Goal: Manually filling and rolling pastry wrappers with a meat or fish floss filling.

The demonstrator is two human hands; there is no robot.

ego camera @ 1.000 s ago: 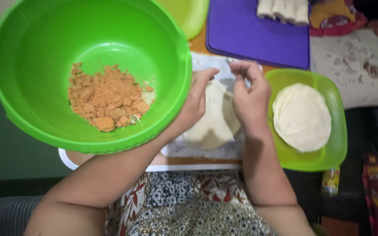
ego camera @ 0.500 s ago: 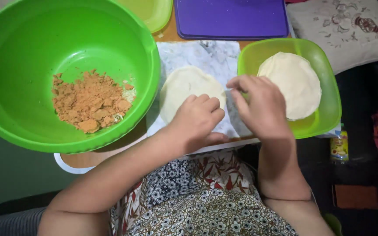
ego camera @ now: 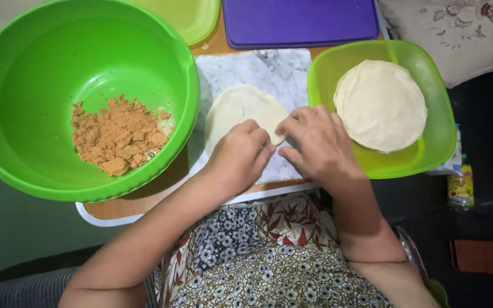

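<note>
A flat round dough wrapper [ego camera: 236, 108] lies on a marble board [ego camera: 275, 71]. My left hand [ego camera: 238, 157] rests on the wrapper's near edge with its fingers curled. My right hand [ego camera: 315, 142] touches the wrapper's right near edge, fingertips meeting those of the left hand. A big green bowl [ego camera: 24, 114] on the left holds crumbly orange-brown filling [ego camera: 118, 134]. To the right, a square green plate [ego camera: 429, 142] carries a stack of round wrappers [ego camera: 380, 105].
A purple lid or board [ego camera: 298, 20] and a yellow-green container [ego camera: 192, 17] lie at the far side. The wooden tray [ego camera: 144, 199] has a white rim. An embroidered cloth [ego camera: 457, 31] is at top right, a small packet [ego camera: 460, 188] on the dark floor.
The view has shifted downward and both hands have slid toward me, from the wrapper's middle to its near edge. The wrapper stays flat on the board.
</note>
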